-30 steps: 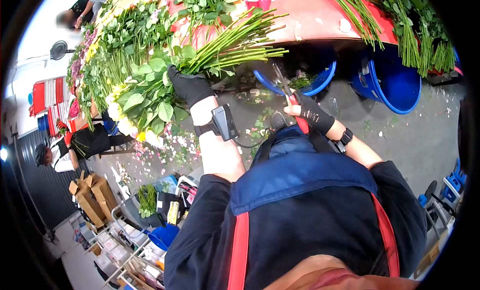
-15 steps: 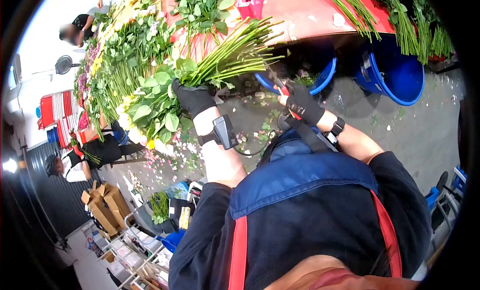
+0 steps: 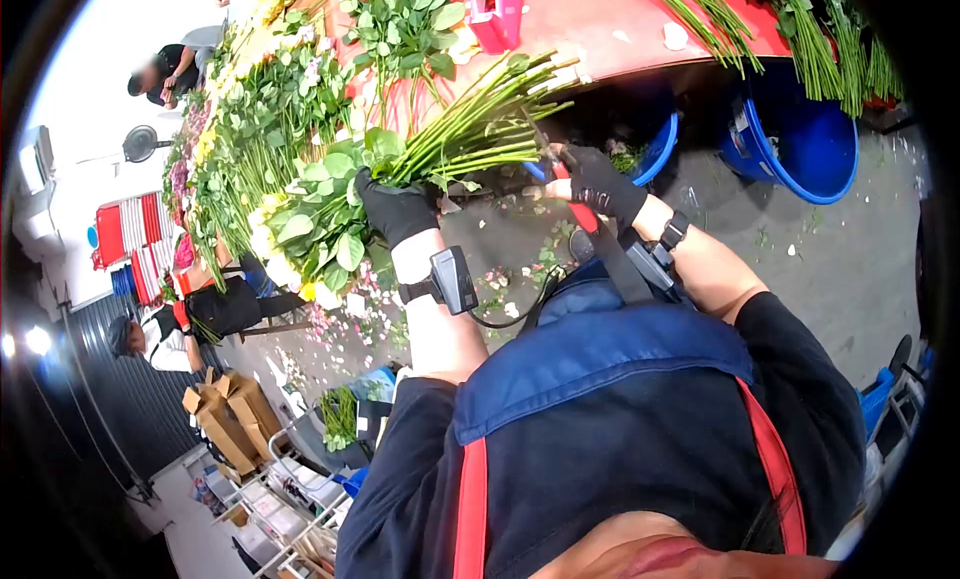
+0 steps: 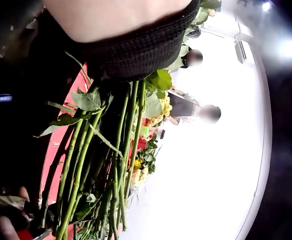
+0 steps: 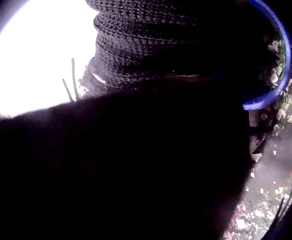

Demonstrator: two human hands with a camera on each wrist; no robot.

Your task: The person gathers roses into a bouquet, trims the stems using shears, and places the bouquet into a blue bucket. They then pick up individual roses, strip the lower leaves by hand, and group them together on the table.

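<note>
In the head view my black-gloved left hand grips a bunch of roses around its stems, just below the leaves. The pale yellow and white blooms point left and the bare green stems fan out to the right. My right hand, in a black glove with bare fingertips, holds red-handled pruning shears. Their blades are right at the cut ends of the lower stems. In the left wrist view the stems run down toward the shears. The glove cuff and a dark shape hide the right hand's work in the right wrist view.
A red-covered table bears flower heaps, a pink holder and more stems. Blue buckets stand below its edge. Petals litter the floor. Other people work at the left.
The shears have come from beside the bunch up to its stem ends. My left hand keeps its grip on the roses. The whole head view has shifted slightly.
</note>
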